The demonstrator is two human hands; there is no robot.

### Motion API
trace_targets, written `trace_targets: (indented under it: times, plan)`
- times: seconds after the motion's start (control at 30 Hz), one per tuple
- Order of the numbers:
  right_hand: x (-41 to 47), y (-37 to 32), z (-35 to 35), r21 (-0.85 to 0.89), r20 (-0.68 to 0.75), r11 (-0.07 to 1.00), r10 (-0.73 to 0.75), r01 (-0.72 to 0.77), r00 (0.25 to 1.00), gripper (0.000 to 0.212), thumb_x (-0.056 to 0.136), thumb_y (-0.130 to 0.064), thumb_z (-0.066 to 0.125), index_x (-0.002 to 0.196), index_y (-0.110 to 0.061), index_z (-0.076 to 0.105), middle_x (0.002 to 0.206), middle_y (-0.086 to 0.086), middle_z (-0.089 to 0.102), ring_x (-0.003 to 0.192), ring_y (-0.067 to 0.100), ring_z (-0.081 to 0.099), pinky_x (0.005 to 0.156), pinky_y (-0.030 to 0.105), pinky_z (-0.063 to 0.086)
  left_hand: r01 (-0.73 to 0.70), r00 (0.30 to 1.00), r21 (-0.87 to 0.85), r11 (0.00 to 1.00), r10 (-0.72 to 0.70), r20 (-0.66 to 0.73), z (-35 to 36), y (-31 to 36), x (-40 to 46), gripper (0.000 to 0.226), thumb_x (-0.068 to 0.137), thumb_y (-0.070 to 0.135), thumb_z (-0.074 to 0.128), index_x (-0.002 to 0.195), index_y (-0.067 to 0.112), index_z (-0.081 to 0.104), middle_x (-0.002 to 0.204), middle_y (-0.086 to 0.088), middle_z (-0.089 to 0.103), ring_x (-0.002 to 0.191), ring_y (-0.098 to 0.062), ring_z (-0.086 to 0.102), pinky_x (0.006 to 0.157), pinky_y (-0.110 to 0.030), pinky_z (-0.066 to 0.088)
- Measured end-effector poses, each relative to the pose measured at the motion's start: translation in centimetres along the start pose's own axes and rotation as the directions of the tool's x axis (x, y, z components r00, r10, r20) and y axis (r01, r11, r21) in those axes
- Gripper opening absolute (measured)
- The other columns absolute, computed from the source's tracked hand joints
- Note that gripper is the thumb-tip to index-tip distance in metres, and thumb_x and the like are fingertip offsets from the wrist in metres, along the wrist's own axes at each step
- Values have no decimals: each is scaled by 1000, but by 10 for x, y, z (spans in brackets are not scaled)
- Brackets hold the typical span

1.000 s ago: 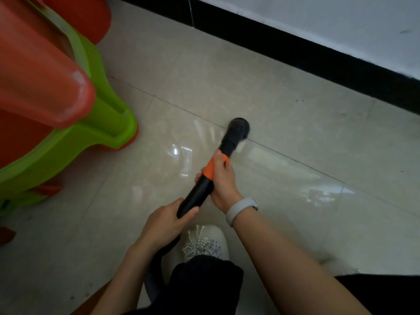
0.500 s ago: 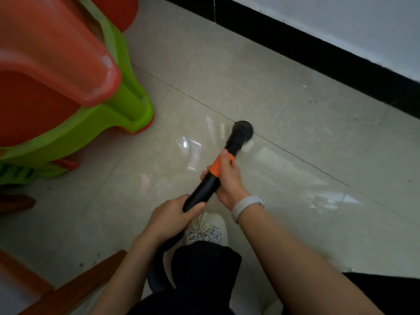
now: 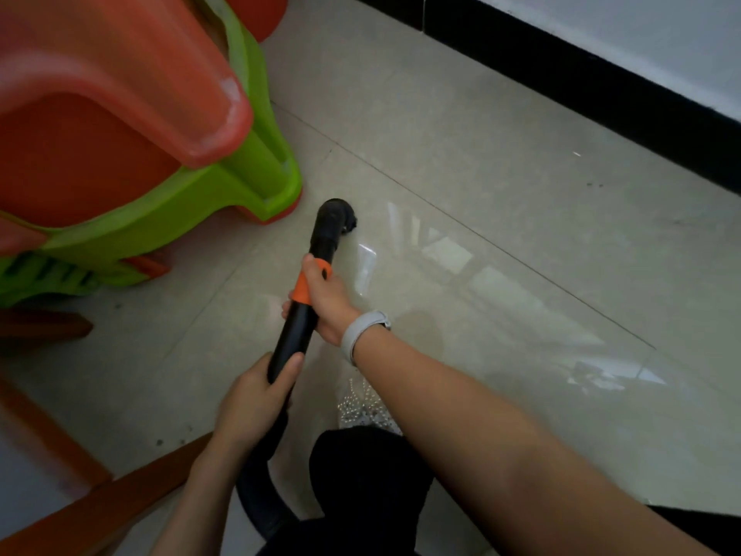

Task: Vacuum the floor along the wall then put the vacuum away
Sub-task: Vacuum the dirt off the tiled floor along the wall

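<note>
1 black vacuum wand point(image 3: 298, 327) runs up the middle of the view, and every place here is given from it. 2 bare hands hold it. The right hand point(image 3: 326, 307) is wrapped around the wand at its 1 orange collar point(image 3: 302, 288), thumb lying along the top toward the nozzle, fingers curled under. The left hand point(image 3: 252, 399) is closed around the wand's lower end, thumb pressed on the black tube, just below the right hand and not touching it. 1 pale wristband point(image 3: 359, 335) sits on the right wrist.

At the far end of the wand, 1 black nozzle point(image 3: 333, 220) bends down to the glossy beige tile floor point(image 3: 501, 218); whether its mouth touches the tile cannot be told. Below the left hand, 1 black hose point(image 3: 260, 503) curves away toward the bottom edge.

Left of the wand stand stacked plastic stools: 1 orange stool point(image 3: 120, 94) on top of 1 green stool point(image 3: 224, 202), whose nearest foot is just beside the nozzle. More orange shows beneath the green, too hidden to count.

Right of and beyond the wand, 1 black baseboard point(image 3: 581, 82) runs under 1 pale wall point(image 3: 641, 30), well apart from the nozzle.

Under the right forearm, 1 white beaded shoe point(image 3: 363, 407) shows above dark trousers point(image 3: 361, 483). At the lower left, 1 brown wooden rail point(image 3: 92, 503) crosses the corner.
</note>
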State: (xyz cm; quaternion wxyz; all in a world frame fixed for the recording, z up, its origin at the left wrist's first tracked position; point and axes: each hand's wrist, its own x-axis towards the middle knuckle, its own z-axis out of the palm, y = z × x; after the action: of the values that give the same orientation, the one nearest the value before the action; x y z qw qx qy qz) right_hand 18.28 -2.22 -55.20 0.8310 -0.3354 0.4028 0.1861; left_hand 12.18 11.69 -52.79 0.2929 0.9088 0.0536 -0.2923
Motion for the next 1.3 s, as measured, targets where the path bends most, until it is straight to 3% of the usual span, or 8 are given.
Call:
trace_targets:
  times: [0.17, 0.33, 0.5, 0.77, 0.97, 1.1, 1.3]
  plan:
    - [-4, -37, -34, 116, -129, 983, -130, 145, 983, 32, 98, -35, 46, 78, -12, 40, 60, 8, 44, 45, 21, 48, 53, 34, 47, -110, 988, 44, 993, 104, 113, 13, 40, 27, 54, 66, 76, 41, 70, 23, 53, 55, 1, 63, 53, -21, 63, 63, -40, 54]
    - [-18, -49, -82, 231, -218, 945, -181, 231, 959, 32, 98, -38, 46, 81, -12, 40, 59, 6, 46, 41, 17, 52, 54, 32, 50, -288, 937, 257, 922, 216, 275, 26, 75, 40, 37, 86, 59, 50, 73, 24, 52, 61, 2, 64, 56, -14, 62, 62, -32, 49]
    - [-27, -102, -128, 234, -377, 918, -217, 319, 900, 32, 97, -40, 47, 83, -12, 43, 65, 8, 49, 50, 20, 53, 53, 31, 50, -386, 870, 155, 910, 302, 390, 63, 136, 63, 43, 77, 70, 47, 70, 29, 52, 58, 5, 62, 55, -15, 60, 66, -39, 52]
    - [-60, -145, -239, 391, -582, 773, -213, 500, 785, 33, 96, -42, 48, 87, -11, 43, 70, 10, 50, 59, 22, 53, 59, 36, 50, -661, 693, 332, 673, 379, 613, 141, 238, 70, 40, 86, 68, 40, 86, 30, 52, 74, 7, 63, 69, -16, 60, 65, -28, 43]
    - [-90, -150, -309, 400, -773, 650, -141, 647, 619, 36, 96, -42, 48, 85, -9, 44, 70, 10, 50, 58, 21, 52, 57, 34, 48, -806, 545, 324, 495, 406, 733, 205, 286, 49, 46, 85, 69, 39, 88, 25, 51, 84, 2, 61, 82, -21, 60, 65, -29, 39]
    - [-77, -157, -311, 396, -796, 643, -115, 656, 594, 37, 96, -46, 46, 86, -11, 45, 66, 9, 49, 52, 19, 50, 50, 30, 45, -807, 574, 351, 475, 489, 657, 211, 278, 51, 48, 85, 70, 37, 91, 24, 49, 88, 0, 64, 84, -23, 61, 65, -31, 40]
    - [-10, -177, -232, 351, -630, 774, -222, 527, 745, 36, 95, -47, 46, 84, -12, 47, 61, 9, 52, 45, 20, 54, 51, 29, 51, -654, 755, 398, 643, 519, 402, 153, 239, 103, 41, 86, 66, 38, 87, 26, 51, 76, 3, 61, 73, -22, 58, 62, -30, 38]
